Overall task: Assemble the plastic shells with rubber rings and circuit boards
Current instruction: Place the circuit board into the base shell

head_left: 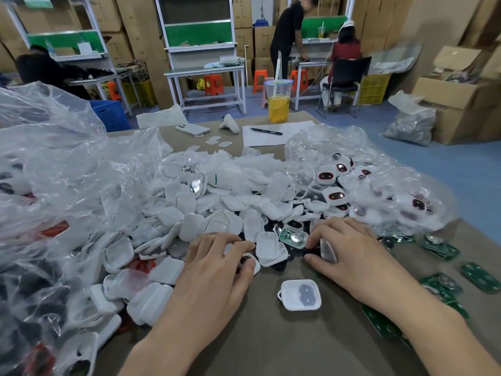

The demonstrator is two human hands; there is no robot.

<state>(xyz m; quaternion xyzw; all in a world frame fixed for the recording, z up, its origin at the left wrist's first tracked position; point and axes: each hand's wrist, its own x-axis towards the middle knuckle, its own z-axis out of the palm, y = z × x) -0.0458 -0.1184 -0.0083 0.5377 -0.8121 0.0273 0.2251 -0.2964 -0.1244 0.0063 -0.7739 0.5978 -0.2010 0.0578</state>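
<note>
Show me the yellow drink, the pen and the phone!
yellow drink (278, 109): head view, on the liquid in the cup.
pen (267, 131): head view, middle of its barrel.
phone (193, 129): head view, middle of its white body.

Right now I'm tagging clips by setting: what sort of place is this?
Likely a small assembly workshop: a heap of white plastic shells, green circuit boards, stacked cardboard boxes and workbenches behind.

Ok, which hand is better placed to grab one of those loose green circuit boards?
Right, probably. The green circuit boards lie beside the right hand; the left hand is across by the shell pile. Each hand already grips a shell, though.
</note>
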